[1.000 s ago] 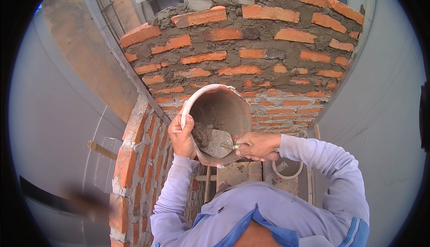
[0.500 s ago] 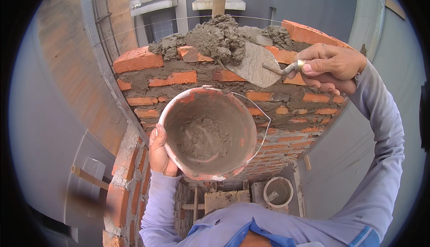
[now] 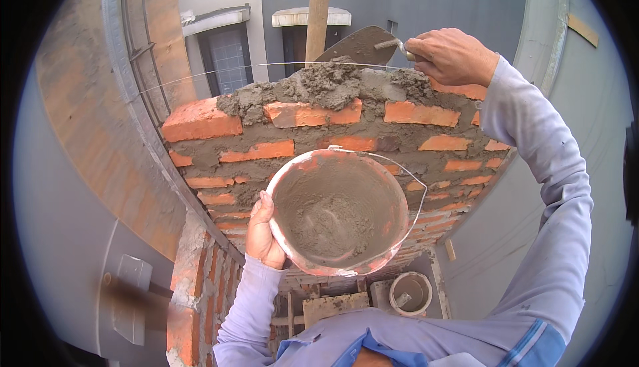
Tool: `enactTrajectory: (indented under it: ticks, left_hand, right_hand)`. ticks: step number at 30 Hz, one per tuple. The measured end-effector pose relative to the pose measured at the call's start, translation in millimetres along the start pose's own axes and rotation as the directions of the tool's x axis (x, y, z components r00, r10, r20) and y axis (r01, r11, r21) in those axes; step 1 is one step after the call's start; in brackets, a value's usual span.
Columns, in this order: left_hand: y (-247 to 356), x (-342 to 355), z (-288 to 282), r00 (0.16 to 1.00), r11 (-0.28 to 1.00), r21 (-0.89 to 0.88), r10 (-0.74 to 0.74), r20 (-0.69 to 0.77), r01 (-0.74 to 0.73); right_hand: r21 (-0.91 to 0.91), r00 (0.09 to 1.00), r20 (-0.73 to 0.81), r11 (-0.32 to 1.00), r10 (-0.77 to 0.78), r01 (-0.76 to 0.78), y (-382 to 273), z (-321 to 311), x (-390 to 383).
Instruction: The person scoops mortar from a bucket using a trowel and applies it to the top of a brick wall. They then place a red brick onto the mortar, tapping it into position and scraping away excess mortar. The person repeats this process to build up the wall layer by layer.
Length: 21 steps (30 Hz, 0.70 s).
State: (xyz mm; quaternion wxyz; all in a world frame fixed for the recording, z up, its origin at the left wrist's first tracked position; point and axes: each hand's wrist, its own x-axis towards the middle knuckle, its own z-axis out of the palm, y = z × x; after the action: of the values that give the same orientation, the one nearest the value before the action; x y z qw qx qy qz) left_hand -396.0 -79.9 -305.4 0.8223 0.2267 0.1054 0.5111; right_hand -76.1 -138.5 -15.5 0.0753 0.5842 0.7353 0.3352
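Raising the right hand [image 3: 452, 55], grip clamped on trowel [image 3: 363, 44]; left hand [image 3: 263, 234] clasps bucket [image 3: 337, 210].

Your right hand [image 3: 452, 55] hides the trowel [image 3: 359, 45] handle; your left hand's [image 3: 264, 232] fingers vanish behind the bucket [image 3: 337, 211]. Lower left, a dark object [image 3: 133, 295] is blurred beyond telling.

My brick wall [image 3: 279, 150] carries a lumpy heap of wet mortar [image 3: 326, 84] along its top course, up at 12 o'clock.
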Motion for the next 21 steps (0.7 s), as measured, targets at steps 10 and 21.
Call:
enactTrajectory:
  ticks: [10,21]
  left_hand:
    - [-11.3,15.6,4.8,1.000,1.000,0.023,0.011,0.016,-0.012]
    - [-20.0,16.8,-22.9,0.995,0.972,0.214,0.102,0.004,-0.101]
  right_hand:
    - [0.148,0.930,-0.198,0.947,0.310,-0.284,-20.2,-14.1,-68.5]
    - [0.553,0.927,0.148,0.748,0.345,-0.367,-115.5,45.2,-73.0]
